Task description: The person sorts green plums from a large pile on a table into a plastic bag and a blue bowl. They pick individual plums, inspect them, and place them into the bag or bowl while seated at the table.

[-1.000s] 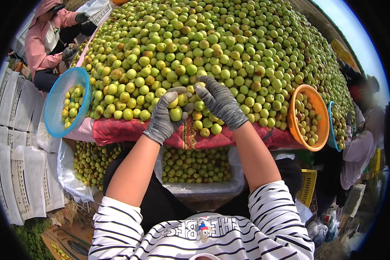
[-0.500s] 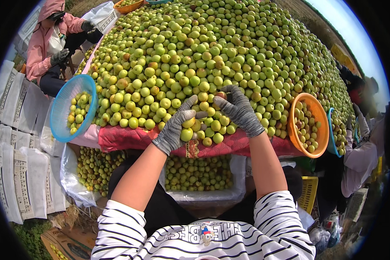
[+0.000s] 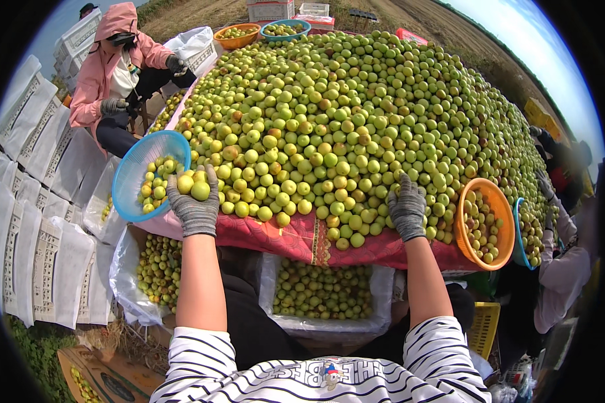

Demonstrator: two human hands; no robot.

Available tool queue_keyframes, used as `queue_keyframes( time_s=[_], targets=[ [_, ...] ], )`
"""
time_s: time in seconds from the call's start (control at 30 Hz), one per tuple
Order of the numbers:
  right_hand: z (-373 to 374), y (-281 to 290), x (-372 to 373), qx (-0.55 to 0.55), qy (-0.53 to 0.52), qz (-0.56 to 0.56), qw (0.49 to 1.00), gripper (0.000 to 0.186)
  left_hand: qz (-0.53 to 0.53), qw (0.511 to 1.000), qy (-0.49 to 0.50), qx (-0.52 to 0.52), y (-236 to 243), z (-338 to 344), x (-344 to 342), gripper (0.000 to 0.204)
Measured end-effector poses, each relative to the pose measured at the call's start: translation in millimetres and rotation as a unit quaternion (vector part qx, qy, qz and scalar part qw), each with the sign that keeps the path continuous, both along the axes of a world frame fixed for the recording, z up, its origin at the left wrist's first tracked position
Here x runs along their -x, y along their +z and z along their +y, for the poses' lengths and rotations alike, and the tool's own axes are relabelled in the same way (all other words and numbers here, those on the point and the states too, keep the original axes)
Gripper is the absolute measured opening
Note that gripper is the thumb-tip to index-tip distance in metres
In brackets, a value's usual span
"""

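Note:
My gloved left hand [image 3: 196,205] is closed around a few round yellow-green fruits [image 3: 200,191] that look like jujubes. It is just right of the blue plastic basket [image 3: 119,191], which holds more of them. On the near slope of a large fruit heap [image 3: 302,127], my gloved right hand [image 3: 408,213] rests with thumb and fingers apart, back up. The fruits under its fingertips are partly hidden. Both gloves are grey and knitted.
An orange basket [image 3: 507,228] and another blue basket [image 3: 519,250] hold fruit at the right. Red cloth [image 3: 275,236] edges the heap. Below it stands a lined crate [image 3: 385,295] of fruit. A person in pink [image 3: 94,101] sits far left, near white lined crates [image 3: 60,262].
My hands have parted from the middle front of the heap. The left went left to the blue basket with fruit in it; the right moved right and down onto the heap. The view has tilted up.

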State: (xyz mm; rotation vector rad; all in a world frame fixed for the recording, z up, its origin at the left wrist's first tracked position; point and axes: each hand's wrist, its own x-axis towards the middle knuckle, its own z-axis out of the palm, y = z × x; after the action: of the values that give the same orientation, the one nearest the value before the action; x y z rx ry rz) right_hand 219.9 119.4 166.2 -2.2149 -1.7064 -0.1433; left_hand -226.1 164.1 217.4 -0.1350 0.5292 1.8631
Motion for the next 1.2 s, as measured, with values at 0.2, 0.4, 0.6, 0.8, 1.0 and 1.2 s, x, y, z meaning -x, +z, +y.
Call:
queue_keyframes(
  time_s=[0.2, 0.4, 0.6, 0.8, 1.0, 1.2],
  targets=[
    [-0.3, -5.6, 9.6, -0.092, 0.087, -0.039, 0.991, 0.026, 0.100, 0.986, 0.136, -0.002, -5.1, -3.5, 63.3, 0.053],
    [-56.5, 2.5, 26.0, -0.056, 0.100, 0.265, 0.957, 0.025, 0.160, 0.986, 0.037, 0.037, -8.6, -6.8, 18.4, 0.056],
    [-104.5, -23.9, 56.4, 0.073, 0.035, 0.233, 0.969, 0.068, 0.781, 0.448, -0.411, -0.139, -45.1, -59.1, -114.3, 0.072],
    [-84.2, -39.4, 65.4, 0.075, 0.003, 0.432, 0.899, 0.083, 0.863, 0.337, -0.362, -0.100, -76.2, -79.4, -191.9, 0.131],
    [-66.5, -38.8, 62.7, 0.073, -0.012, 0.575, 0.814, 0.085, 0.819, 0.403, -0.392, -0.113, -89.4, -55.4, -206.6, 0.128],
    [-58.5, -26.1, 63.9, 0.081, 0.029, 0.734, 0.674, 0.089, 0.749, 0.484, -0.417, -0.175, -98.1, -41.9, -211.5, 0.128]
  ],
)
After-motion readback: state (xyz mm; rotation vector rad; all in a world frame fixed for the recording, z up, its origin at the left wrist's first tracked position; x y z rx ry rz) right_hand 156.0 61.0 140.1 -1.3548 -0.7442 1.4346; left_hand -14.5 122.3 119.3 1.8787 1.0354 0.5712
